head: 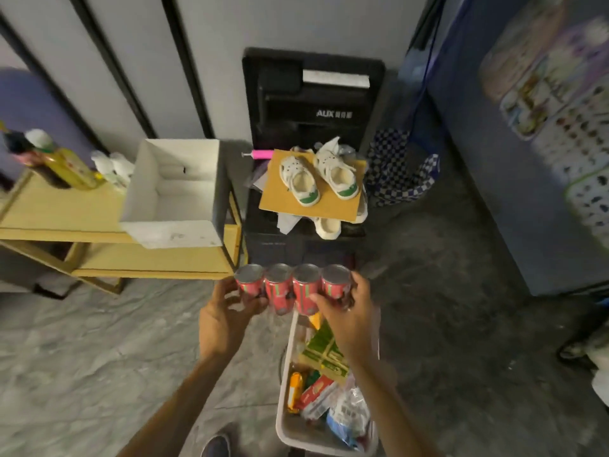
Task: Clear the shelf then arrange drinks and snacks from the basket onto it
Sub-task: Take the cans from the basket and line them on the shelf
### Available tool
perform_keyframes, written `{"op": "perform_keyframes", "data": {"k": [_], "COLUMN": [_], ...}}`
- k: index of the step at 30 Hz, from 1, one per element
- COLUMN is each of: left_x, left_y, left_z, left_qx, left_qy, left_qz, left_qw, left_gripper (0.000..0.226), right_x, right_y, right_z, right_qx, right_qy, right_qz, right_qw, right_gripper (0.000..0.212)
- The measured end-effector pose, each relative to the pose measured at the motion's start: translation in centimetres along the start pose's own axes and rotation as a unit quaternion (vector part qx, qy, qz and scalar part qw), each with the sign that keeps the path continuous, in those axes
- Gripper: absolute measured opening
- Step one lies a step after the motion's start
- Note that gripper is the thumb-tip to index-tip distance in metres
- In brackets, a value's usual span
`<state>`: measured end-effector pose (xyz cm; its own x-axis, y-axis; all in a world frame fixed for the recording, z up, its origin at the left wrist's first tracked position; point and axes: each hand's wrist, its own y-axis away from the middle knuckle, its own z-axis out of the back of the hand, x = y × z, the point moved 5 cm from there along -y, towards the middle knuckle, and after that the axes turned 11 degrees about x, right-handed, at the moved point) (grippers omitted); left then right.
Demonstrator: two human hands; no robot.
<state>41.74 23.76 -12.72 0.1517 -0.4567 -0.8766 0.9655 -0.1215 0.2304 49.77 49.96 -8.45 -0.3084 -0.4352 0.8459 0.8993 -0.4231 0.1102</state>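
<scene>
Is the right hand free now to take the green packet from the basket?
Probably not. The right hand and the left hand together hold the row of four red cans above the basket. The green packet lies uncovered, just beneath the right wrist.

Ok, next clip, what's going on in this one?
A person is holding a row of four red cans with both hands, the left hand at the left end and the right hand at the right end, just above a basket on the floor that has snack packets in it. The wooden shelf to the left has a white open box and some bottles on top, so it isn't cleared. No cans are on the shelf yet.
</scene>
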Motion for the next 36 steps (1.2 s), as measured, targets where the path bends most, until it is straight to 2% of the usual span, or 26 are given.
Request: {"op": "perform_keyframes", "data": {"k": [6, 14, 20, 23, 29, 36], "left_x": [-2.5, -0.6, 1.5, 3.0, 5.2, 9.0], "left_y": [3.3, 6.1, 5.7, 3.5, -4.6, -17.6], "left_z": [16.2, 35.9, 47.0, 51.2, 55.7, 56.5], "left_qx": [-0.049, -0.125, -0.171, -0.182, -0.167, -0.12], "left_qy": [-0.021, -0.008, -0.01, -0.012, -0.027, -0.017], "left_qz": [-0.025, -0.031, -0.045, -0.045, -0.04, -0.014], "left_qw": [0.998, 0.992, 0.984, 0.982, 0.985, 0.993], "left_gripper": [0.082, 0.063, 0.065, 0.069, 0.07, 0.064], "right_x": [13.0, 26.9, 35.7, 38.6, 40.9, 39.2], "right_y": [3.4, 6.9, 7.2, 6.0, 0.7, -8.4], "right_z": [-6.3, -19.0, -27.2, -30.7, -37.3, -44.7], "right_qx": [0.044, 0.12, 0.13, 0.116, 0.117, 0.122], "right_qy": [-0.018, -0.032, 0.018, 0.033, 0.026, 0.015], "right_qz": [0.076, 0.125, 0.178, 0.194, 0.185, 0.116], "right_qw": [0.996, 0.984, 0.975, 0.973, 0.975, 0.986], "right_gripper": [0.084, 0.086, 0.088, 0.091, 0.082, 0.079]}}
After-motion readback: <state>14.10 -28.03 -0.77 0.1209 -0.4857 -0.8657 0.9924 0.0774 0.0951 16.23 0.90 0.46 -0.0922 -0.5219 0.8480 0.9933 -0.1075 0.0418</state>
